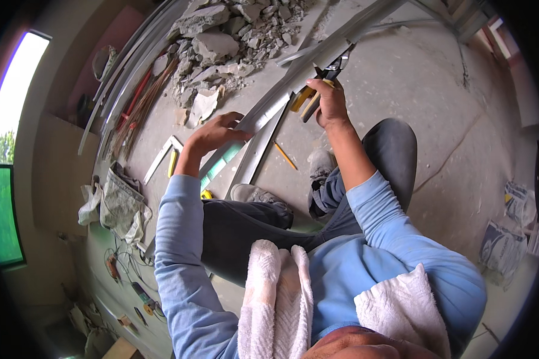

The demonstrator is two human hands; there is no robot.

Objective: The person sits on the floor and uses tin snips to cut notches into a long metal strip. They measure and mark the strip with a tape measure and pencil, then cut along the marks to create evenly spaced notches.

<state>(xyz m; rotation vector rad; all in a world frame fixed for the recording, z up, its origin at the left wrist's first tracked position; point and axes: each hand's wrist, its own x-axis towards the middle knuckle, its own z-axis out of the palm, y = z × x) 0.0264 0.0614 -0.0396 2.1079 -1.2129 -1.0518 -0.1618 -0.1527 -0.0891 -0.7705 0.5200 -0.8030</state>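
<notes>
A long silvery metal channel [263, 112] runs slantwise up to the right in front of me. My left hand [217, 131] is closed on its near part, with the fingers laid over its edge and partly hidden behind it. My right hand [330, 103] grips tin snips [305, 99] with yellow and black handles. Their jaws are at the channel's edge farther along; I cannot tell whether they bite into the metal. A second metal strip [259, 151] lies on the floor under the channel. Right of it lies a yellow pencil [285, 155].
Broken concrete rubble [221, 45] is heaped ahead. Long metal profiles [129, 66] and thin rods lie at the left. A metal square [160, 158], a yellow-handled tool [172, 163] and a yellow tape measure [206, 194] are nearer. Corded power tools [142, 295] lie lower left, bags [502, 245] far right.
</notes>
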